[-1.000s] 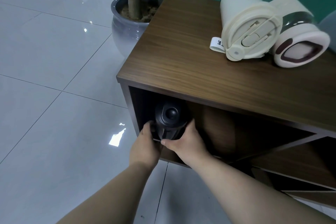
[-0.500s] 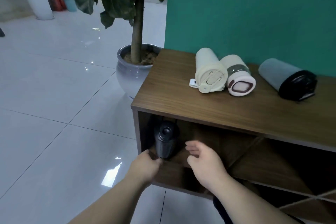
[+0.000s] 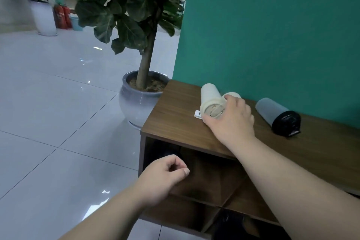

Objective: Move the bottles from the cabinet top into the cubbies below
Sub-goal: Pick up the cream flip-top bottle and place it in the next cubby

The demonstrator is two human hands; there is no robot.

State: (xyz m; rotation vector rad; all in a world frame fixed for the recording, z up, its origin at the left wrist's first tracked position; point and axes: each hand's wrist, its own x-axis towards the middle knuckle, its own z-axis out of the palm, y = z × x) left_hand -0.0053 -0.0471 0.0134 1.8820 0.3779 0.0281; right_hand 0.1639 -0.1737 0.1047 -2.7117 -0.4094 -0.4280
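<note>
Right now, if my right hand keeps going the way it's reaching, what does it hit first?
The right hand already appears to touch the cream bottle lying on the cabinet top; past that, probably the green wall.

The right hand (image 3: 231,121) grips the cream bottle (image 3: 210,101) lying near the cabinet top's (image 3: 175,122) left edge.

Cream bottle (image 3: 209,96), grey black-lidded bottle (image 3: 272,110), wood-grain brown cabinet (image 3: 175,121), teal wall (image 3: 272,25)

Right hand (image 3: 231,121) outstretched, fingers spread and curved; left hand (image 3: 163,177) low, loosely curled.
</note>
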